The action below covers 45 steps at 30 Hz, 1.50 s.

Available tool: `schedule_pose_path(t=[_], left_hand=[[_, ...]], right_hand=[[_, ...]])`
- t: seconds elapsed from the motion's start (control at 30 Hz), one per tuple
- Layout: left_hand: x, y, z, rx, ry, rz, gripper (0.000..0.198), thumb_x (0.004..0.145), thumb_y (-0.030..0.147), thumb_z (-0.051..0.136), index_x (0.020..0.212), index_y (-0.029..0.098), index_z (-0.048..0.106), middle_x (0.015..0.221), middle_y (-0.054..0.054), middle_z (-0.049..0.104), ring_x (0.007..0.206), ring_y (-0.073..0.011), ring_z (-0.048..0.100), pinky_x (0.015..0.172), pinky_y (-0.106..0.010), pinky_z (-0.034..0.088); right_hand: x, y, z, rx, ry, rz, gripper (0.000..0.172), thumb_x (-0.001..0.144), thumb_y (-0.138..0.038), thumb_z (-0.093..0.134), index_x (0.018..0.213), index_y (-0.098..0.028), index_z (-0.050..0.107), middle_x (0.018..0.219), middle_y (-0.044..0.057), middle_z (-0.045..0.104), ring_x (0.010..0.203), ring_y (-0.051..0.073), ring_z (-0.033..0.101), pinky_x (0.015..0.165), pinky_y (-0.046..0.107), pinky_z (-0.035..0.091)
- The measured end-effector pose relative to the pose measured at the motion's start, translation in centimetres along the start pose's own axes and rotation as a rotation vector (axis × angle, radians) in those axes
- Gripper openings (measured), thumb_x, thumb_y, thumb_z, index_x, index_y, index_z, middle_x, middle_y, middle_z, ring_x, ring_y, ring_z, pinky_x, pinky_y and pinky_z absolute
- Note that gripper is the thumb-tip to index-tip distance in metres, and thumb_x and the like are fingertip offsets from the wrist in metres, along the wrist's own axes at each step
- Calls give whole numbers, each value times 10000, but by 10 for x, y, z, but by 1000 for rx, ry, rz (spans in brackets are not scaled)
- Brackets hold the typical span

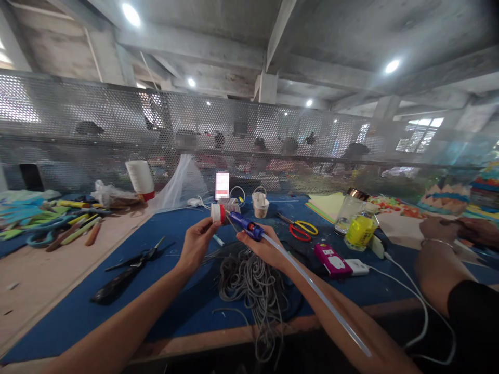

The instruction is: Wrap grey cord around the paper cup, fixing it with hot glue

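Between the fingers of my left hand [197, 240] is a small white paper cup [217, 213] with a red band, tipped on its side. My right hand [265, 248] grips a blue glue gun [246, 225], its nozzle close to the cup's red end; whether they touch I cannot tell. A long clear glue stick [315, 288] runs out of the back of the gun, over my right forearm. Below the hands lies a tangled heap of grey cord [253, 283]. Behind them stands a small cord-wrapped bucket [260, 204] with a handle.
Red-and-yellow scissors [299, 228], a purple box [332, 259] and a jar of yellow liquid [361, 228] sit on the right. Dark pliers [130, 270] lie left, with stacked paper cups [140, 179] farther back. A co-worker's hands [440, 234] are at far right. A perforated metal screen [241, 124] stands behind.
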<state>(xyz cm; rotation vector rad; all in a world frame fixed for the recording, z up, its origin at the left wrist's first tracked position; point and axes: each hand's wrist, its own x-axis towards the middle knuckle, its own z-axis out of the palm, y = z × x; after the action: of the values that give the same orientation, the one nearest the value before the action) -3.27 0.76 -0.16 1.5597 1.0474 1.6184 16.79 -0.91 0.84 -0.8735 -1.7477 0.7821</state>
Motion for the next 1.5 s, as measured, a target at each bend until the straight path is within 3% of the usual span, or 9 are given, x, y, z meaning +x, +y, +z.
schedule_pose_path(t=[0.33, 0.73, 1.5], left_hand=[[-1, -1, 1, 30, 14, 51, 418, 806, 486, 651, 1070, 165, 693, 1022, -88, 745, 981, -266, 660, 922, -356, 446], [0, -1, 1, 19, 20, 74, 405, 820, 473, 644, 1069, 157, 680, 1025, -103, 741, 970, -257, 666, 934, -364, 443], [1, -5, 1, 15, 42, 80, 446, 787, 520, 659, 1038, 152, 689, 987, -105, 746, 940, -261, 669, 915, -369, 451]], right_hand=[[-1, 2, 1, -121, 1, 66, 363, 765, -520, 652, 719, -162, 697, 608, -2, 585, 634, 146, 512, 579, 237, 389], [-2, 6, -1, -170, -22, 42, 368, 792, -508, 632, 651, -168, 613, 571, -35, 502, 570, 106, 414, 538, 227, 313], [-2, 2, -1, -165, -32, 42, 405, 783, -528, 620, 596, -181, 530, 562, -40, 420, 557, 98, 357, 503, 216, 281]])
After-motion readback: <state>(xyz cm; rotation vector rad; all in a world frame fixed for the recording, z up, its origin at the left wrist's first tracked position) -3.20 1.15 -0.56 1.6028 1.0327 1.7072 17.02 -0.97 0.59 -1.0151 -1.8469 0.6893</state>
